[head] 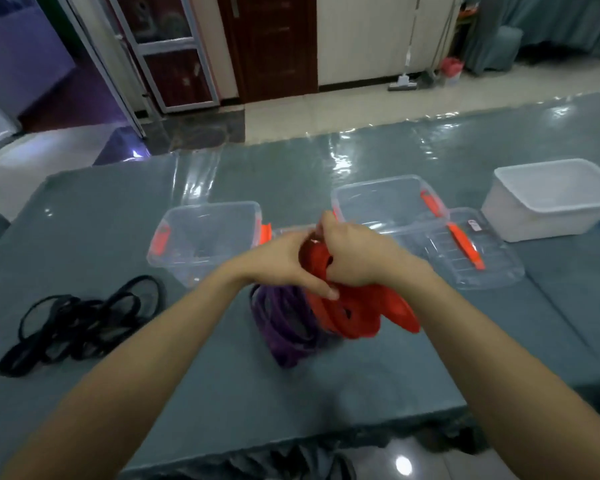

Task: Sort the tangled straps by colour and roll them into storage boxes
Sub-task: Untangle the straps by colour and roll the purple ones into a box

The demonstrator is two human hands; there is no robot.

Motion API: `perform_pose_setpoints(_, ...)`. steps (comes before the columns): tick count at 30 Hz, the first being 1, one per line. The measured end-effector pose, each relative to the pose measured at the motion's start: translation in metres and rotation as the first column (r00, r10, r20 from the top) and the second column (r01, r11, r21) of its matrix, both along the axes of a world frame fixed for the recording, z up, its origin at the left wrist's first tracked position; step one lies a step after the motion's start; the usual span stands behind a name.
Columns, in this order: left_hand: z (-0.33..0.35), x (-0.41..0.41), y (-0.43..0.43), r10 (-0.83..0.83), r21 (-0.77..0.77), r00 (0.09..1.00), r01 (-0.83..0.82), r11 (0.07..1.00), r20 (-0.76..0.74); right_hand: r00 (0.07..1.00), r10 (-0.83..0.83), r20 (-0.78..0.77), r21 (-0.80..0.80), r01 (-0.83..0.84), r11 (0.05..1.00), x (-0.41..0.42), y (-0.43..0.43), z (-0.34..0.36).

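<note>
Step in hand, by my read: rolling the red lot. The colour sort looks done, with three separate piles.

Grips: left grip [284, 265] and right grip [354, 258] meet on the red straps [357, 313]. Both are curled round the top of the bundle, left thumb laid across the red. Neither is spread. The bundle is held up off the desk [153, 375]. Loose red loops hang below the grips, so it's not a tight roll yet. It's blurred there and I can't tell which end is free.

Around the grips:
- purple straps [284, 327]: just below and left, heaped on the desk. Touching the hanging red or only beside it, can't tell.
- black straps [73, 323]: well off to the left, a loose tangle apart from the rest.
- clear box [174, 261]: just beyond the left grip, open, looks to hold nothing.
- second clear box [378, 188]: just beyond the right grip, open. Its lid [482, 268] lies flat to the right of the grips.
- white box [548, 220]: far right and beyond, open.

Next move, as I judge it: wind the hanging loops in until the coil is compact, one grip holding tension while the other feeds. Then drop it into one of the clear boxes straight ahead.

Risk: a hanging red loop snags the purple heap. Lift clear of it first.
</note>
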State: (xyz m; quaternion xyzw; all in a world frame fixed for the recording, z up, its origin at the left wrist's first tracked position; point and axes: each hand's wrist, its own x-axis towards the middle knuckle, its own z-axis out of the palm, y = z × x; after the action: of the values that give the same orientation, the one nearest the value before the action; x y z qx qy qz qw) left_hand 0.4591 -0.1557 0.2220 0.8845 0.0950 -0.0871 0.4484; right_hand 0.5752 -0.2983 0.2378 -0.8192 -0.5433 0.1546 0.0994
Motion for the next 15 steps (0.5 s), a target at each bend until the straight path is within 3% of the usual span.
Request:
perform_pose_setpoints(4, -0.016, 0.040, -0.023, 0.027, 0.016, 0.995, -0.028, 0.999, 0.099, 0.987, -0.150, 0.057, 0.073, 0.145, 0.987, 0.036, -0.036, -0.001)
perform_pose_setpoints(5, -0.015, 0.049, -0.026, 0.047, -0.044, 0.992, -0.043, 0.998, 0.117, 0.981, -0.195, 0.012, 0.144, 0.191, 0.971, 0.045, -0.048, -0.006)
perform_pose_setpoints(7, -0.014, 0.065, -0.034, 0.073, -0.174, 0.987, -0.048, 0.984, 0.144, 0.938, -0.262, -0.229, 0.248, 0.316, 0.916, 0.054, -0.075, -0.025)
perform_pose_setpoints(9, -0.018, 0.080, -0.047, 0.036, -0.205, 0.986, -0.002, 0.979, 0.162, 0.848, -0.266, -0.459, 0.242, 0.407, 0.880, 0.057, -0.101, -0.050)
perform_pose_setpoints(11, -0.026, 0.094, -0.058, -0.024, -0.204, 0.988, 0.056, 0.977, 0.156, 0.803, -0.256, -0.538, 0.246, 0.440, 0.864, 0.069, -0.120, -0.067)
perform_pose_setpoints(15, -0.034, 0.132, -0.079, -0.005, -0.373, 0.989, 0.060, 0.926, 0.147, 0.746, -0.176, -0.643, 0.277, 0.440, 0.854, 0.116, -0.155, -0.077)
